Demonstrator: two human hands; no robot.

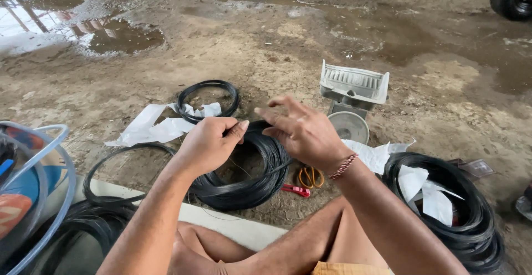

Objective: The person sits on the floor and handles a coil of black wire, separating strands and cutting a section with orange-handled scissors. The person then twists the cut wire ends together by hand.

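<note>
Head view looks down on a person seated at the edge of a muddy floor [166, 59], knees drawn up. Both hands are raised over a coil of black wire [246, 170] that lies on the ground right in front of them. Left hand [208, 142] is curled into a loose fist, thumb pressed against the forefinger, apparently pinching a thin strand, though the strand itself is too fine to make out. Right hand [305, 134] is half open, thumb and fingers spread and bent toward the left hand, nearly touching it; whether it grips anything I cannot tell. Holding the hands this close together above the coil suits working one strand between them. Orange-handled scissors [310, 176] lie just beside the coil, within easy reach. A second, larger coil [471, 219] with white paper sits to the right, a small loop [208, 99] farther back, and an upturned grey scale [353, 95] behind
</note>
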